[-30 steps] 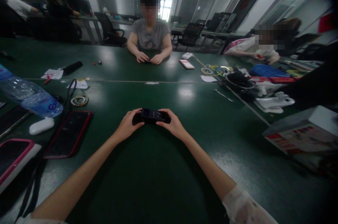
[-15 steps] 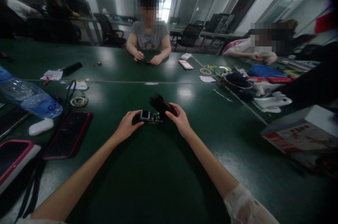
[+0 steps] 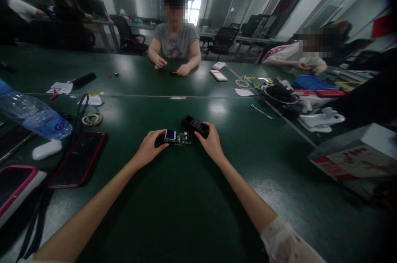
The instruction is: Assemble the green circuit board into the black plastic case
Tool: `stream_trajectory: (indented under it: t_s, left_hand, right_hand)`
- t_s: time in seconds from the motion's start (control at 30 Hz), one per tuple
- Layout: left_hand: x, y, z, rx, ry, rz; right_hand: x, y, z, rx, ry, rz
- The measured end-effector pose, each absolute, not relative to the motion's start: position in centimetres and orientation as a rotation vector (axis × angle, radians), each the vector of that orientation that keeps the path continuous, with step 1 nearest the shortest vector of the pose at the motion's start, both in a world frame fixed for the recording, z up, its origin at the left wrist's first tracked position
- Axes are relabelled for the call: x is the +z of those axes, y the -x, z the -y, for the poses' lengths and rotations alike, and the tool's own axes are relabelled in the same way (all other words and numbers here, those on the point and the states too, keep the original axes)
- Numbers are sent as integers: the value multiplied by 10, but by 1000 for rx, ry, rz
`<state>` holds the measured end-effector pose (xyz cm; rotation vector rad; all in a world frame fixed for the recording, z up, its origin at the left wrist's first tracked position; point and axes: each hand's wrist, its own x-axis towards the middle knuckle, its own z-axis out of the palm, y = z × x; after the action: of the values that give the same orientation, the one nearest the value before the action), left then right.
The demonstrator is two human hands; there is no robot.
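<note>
A green circuit board (image 3: 181, 138) with a small screen at its left end is in the middle of the head view. My left hand (image 3: 151, 145) grips the board's left end between thumb and fingers. Just right of and behind the board, my right hand (image 3: 211, 140) is closed on a black plastic casing (image 3: 194, 125), which has a rectangular window at its far left end. The casing's near end is partly covered by my fingers. Board and casing are close together; whether they touch I cannot tell.
Left on the green table (image 3: 173, 205) lie a red-edged phone (image 3: 79, 158), a white case (image 3: 47, 149) and a water bottle (image 3: 40, 116). To the right are a wrench (image 3: 262, 111), a cardboard box (image 3: 356, 159) and tangled cables (image 3: 279, 93). A person (image 3: 175, 39) sits opposite.
My right hand has turned the black casing from a tilted, raised pose to a flatter one, its windowed face now showing. My left hand and the circuit board have stayed in place.
</note>
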<state>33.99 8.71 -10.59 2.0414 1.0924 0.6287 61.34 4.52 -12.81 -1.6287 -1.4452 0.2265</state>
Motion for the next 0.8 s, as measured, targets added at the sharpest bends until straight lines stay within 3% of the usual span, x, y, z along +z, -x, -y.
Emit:
stream_trajectory:
  t_s: [0.8]
  left_hand:
    - [-108,-339,-89,629,-2063,-1087]
  right_hand:
    - [-134,-616,-48,253,1551,1397]
